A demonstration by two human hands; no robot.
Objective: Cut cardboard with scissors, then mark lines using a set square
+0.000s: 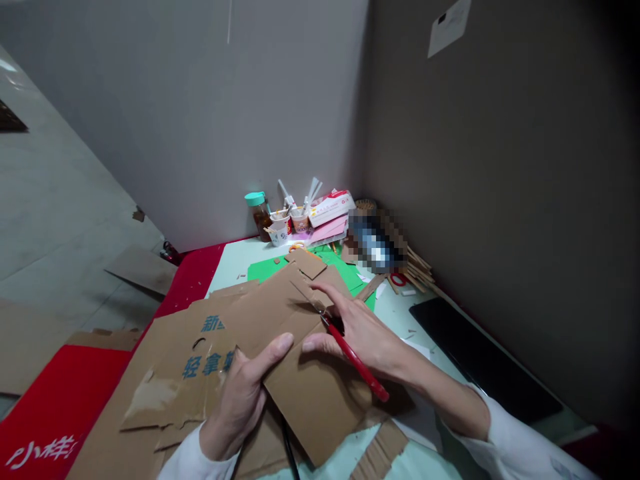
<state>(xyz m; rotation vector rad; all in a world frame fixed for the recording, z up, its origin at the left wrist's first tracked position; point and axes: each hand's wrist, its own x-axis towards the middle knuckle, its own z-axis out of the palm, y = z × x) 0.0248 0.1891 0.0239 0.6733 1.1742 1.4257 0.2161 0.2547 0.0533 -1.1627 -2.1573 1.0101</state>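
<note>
My left hand is closed on the lower left edge of a brown cardboard piece, thumb on top and fingers hidden underneath. My right hand grips a pair of red-handled scissors, index finger stretched along the cardboard. The thin blades lie at a slit in the cardboard's upper part, and a long red handle sticks out below the palm. How the fingers sit on the second handle is hidden. Beneath and left of the piece lies a larger flattened cardboard box with blue printed characters.
Green sheets lie behind the cardboard. Toward the wall stand a teal-lidded bottle, paper cups and a white box. A black flat panel and wooden sticks are on the right.
</note>
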